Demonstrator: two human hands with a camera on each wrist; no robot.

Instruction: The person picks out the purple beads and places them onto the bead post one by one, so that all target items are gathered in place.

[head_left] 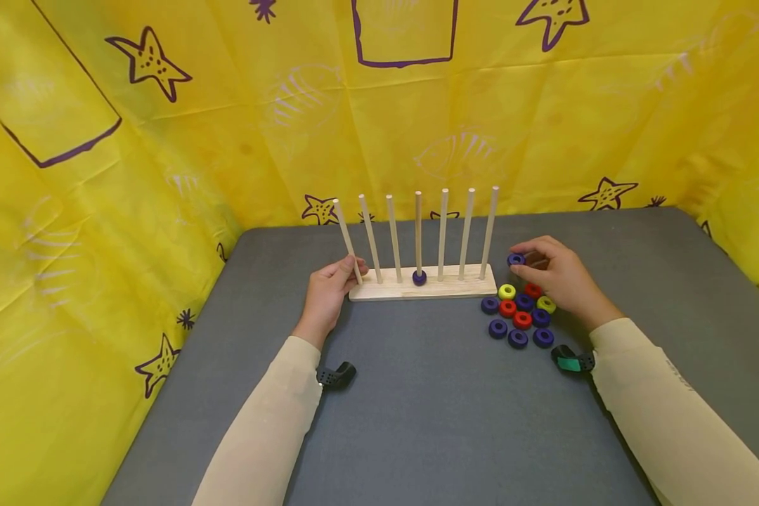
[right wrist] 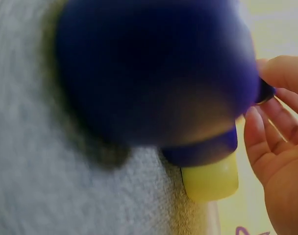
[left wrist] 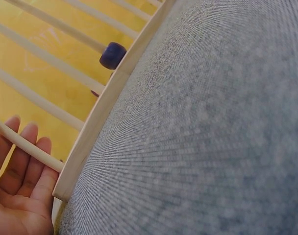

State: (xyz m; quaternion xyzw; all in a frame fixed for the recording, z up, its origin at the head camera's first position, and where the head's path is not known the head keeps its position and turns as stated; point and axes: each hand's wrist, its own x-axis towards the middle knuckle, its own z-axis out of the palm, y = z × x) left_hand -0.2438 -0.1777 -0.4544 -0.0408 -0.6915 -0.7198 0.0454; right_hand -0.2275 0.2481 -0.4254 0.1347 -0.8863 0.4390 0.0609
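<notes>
A pale wooden peg rack (head_left: 424, 284) stands on the table, with several upright dowels along its base. My left hand (head_left: 331, 289) grips it at the left end, thumb and fingers around the leftmost dowel (left wrist: 34, 148). A dark blue ring (head_left: 419, 279) sits at the bottom of the middle dowel. To the right of the rack, my right hand (head_left: 561, 280) pinches a blue ring (head_left: 516, 260) between thumb and fingers, above the table. In the right wrist view a blurred blue ring (right wrist: 154, 73) on the table hides much of the held one.
Several loose rings lie together beside the rack's right end: blue rings (head_left: 517, 339), red rings (head_left: 522, 320) and yellow rings (head_left: 507, 292). Behind the grey table (head_left: 430, 407) hangs a yellow patterned cloth (head_left: 240, 119), which also runs along the left and right sides.
</notes>
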